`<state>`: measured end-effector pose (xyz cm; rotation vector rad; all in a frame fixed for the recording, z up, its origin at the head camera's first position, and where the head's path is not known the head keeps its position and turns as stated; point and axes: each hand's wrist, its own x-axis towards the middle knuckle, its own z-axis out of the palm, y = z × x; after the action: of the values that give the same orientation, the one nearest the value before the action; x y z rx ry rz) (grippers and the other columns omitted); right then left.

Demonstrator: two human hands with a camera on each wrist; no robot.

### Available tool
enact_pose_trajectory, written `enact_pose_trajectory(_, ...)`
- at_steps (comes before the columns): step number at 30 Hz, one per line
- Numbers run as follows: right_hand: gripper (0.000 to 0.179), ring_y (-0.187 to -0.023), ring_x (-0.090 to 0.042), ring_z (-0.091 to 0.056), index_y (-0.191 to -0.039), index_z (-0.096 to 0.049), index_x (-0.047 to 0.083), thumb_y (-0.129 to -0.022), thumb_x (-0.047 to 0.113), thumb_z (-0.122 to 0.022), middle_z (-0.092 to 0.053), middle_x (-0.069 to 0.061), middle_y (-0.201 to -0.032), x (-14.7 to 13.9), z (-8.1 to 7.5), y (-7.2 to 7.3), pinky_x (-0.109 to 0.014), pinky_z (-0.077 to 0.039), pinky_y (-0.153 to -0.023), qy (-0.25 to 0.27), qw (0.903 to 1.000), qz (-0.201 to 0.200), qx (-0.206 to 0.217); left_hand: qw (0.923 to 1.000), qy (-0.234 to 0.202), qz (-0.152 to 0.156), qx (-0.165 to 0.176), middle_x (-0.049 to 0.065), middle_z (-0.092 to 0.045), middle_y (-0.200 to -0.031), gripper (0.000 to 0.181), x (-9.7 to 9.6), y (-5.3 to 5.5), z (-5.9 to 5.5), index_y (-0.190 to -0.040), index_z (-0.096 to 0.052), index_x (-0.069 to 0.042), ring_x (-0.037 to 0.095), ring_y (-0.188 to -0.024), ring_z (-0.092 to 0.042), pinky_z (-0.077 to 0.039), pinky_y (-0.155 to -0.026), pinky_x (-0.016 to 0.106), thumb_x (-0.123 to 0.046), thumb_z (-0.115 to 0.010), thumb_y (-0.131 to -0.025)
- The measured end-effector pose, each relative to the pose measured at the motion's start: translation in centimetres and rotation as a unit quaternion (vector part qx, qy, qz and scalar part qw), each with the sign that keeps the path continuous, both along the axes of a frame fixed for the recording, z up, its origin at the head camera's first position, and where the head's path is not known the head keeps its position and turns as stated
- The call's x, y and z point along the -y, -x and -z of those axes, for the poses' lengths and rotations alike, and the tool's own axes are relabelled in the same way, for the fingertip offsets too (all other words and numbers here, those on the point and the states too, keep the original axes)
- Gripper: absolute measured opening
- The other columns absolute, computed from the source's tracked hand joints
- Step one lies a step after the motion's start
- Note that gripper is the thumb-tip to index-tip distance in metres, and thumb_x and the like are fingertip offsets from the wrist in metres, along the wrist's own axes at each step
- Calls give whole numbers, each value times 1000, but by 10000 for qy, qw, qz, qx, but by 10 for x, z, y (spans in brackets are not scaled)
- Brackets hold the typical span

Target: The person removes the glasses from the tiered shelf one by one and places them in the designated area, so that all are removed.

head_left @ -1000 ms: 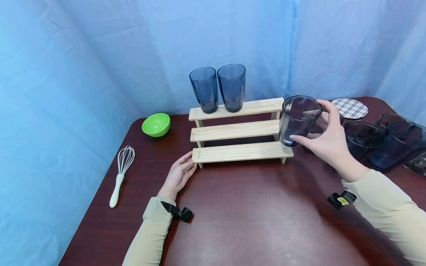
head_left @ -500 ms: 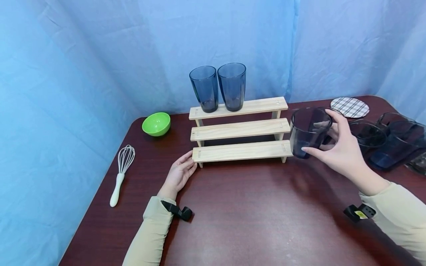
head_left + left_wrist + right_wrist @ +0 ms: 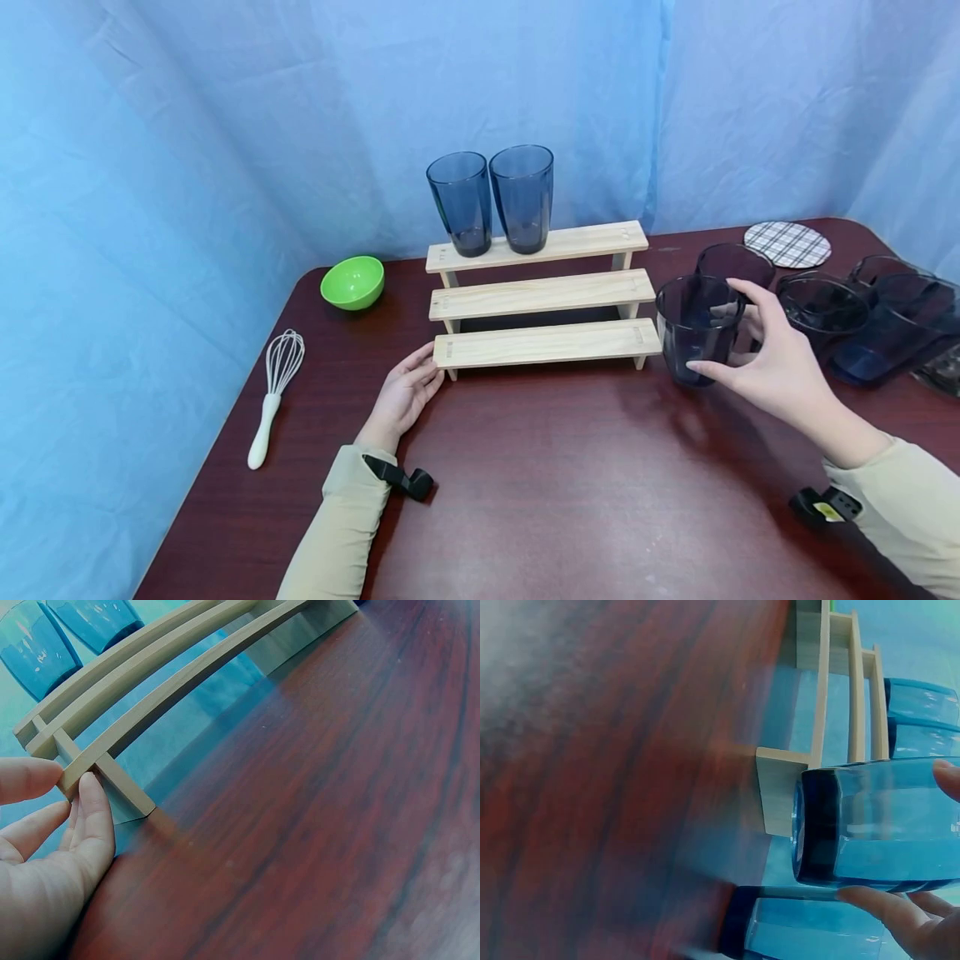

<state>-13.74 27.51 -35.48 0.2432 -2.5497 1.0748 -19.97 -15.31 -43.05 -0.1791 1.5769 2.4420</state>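
Observation:
My right hand (image 3: 783,367) holds a dark blue drinking glass (image 3: 686,333) upright by its side, just off the right end of a three-step wooden rack (image 3: 547,343). In the right wrist view, the base of this glass (image 3: 892,825) hangs above the table, higher than that of a standing glass (image 3: 817,926). My left hand (image 3: 405,396) grips the left end of the rack's lowest step; the left wrist view shows its fingertips pinching the wood's corner. Two matching glasses, one left (image 3: 461,208) and one right (image 3: 522,204), stand side by side on the top step.
Several more dark glasses (image 3: 825,312) crowd the table's right side, one lying tilted (image 3: 900,333). Behind them lies a round plaid mat (image 3: 787,243). To the left are a green bowl (image 3: 352,283) and a white-handled whisk (image 3: 266,417). A blue curtain (image 3: 337,100) closes off the back.
My right hand has brought the glass down and to the right, from overlapping the rack's right end to beside it. My left hand has stayed on the rack.

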Motion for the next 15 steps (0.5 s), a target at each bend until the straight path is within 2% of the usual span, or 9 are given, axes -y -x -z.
enact_pose_trajectory(2, 103, -66, 17, -50, -146, -26, 16, -63, 7, -86, -60, -23, -106, -2, 2, -1, -3, -42, -58, -78, 10000, -33, 9, 10000, -16, 12, 0, 1, -52, -108, 53, 0, 0, 0, -147, -26, 2, 6, -88, -59, -50, -80, 18, 8, -37, -96)
enact_pose_trajectory(3, 103, -66, 17, -50, -146, -26, 16, -63, 8, -87, -60, -24, -105, -2, 3, -1, -3, -42, -58, -117, 9999, -23, 14, 10000, -23, 7, -3, 1, -52, -107, 53, 0, 0, 0, -147, -26, 2, 6, -88, -59, -50, -80, 18, 8, -38, -96)
enact_pose_trajectory(15, 103, -67, 16, -49, -145, -27, 15, -62, 5, -86, -62, -22, -104, -3, 11, -1, -4, -40, -57, -188, 9998, 81, 81, 10000, -26, -26, -11, 2, -53, -108, 53, 0, 0, 1, -147, -27, 2, 6, -88, -59, -50, -78, 18, 8, -38, -95)
